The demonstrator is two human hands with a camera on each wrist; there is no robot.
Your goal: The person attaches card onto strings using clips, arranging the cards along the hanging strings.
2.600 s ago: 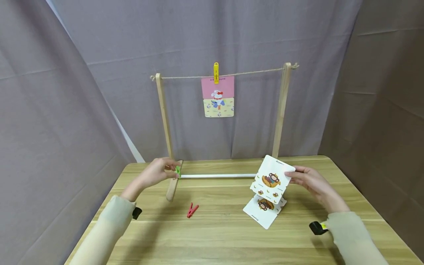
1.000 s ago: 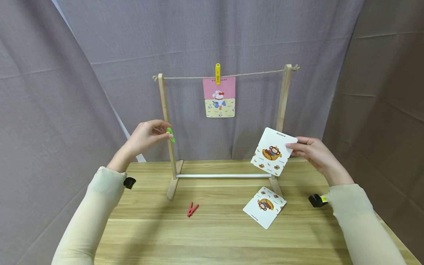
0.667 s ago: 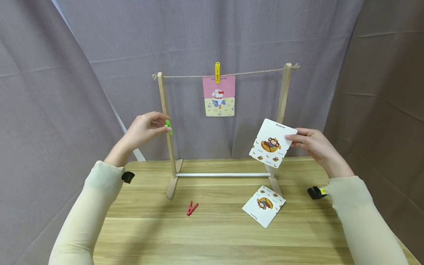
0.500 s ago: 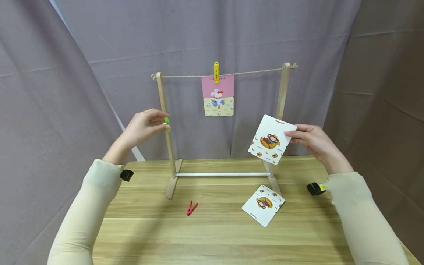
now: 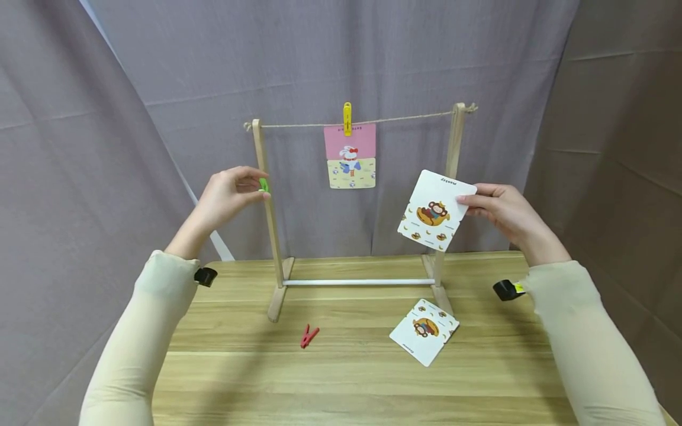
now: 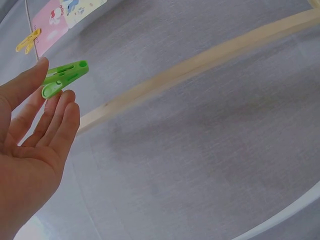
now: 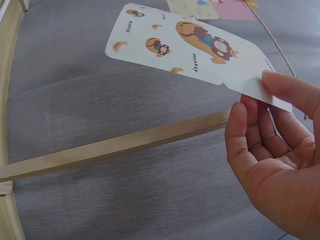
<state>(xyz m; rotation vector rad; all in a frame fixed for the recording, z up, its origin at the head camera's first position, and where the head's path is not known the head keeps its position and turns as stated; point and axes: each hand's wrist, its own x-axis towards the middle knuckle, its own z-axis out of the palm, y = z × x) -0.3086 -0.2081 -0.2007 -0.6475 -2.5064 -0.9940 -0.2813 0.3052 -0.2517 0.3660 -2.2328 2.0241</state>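
My left hand (image 5: 224, 194) pinches a green clothespin (image 6: 65, 77) between thumb and fingers, beside the left post of the wooden rack. In the head view my right hand (image 5: 501, 212) holds a white card with a monkey print (image 5: 437, 212) by its upper right edge, in front of the right post. That card hangs slightly tilted in the air. Another white monkey card (image 5: 424, 331) lies on the table below it. A pink and yellow card (image 5: 350, 157) hangs from the twine (image 5: 407, 118), clipped by a yellow clothespin (image 5: 347, 118).
A red clothespin (image 5: 308, 336) lies on the wooden table (image 5: 341, 384). The rack has a left post (image 5: 272, 231), a right post (image 5: 454, 148) and a white bar (image 5: 359, 282) low between the feet. Grey curtains (image 5: 213, 59) stand behind and at the sides.
Both hands have risen from near the tabletop, the left with the green clothespin, the right with the monkey card. The card has separated from the one lying on the table.
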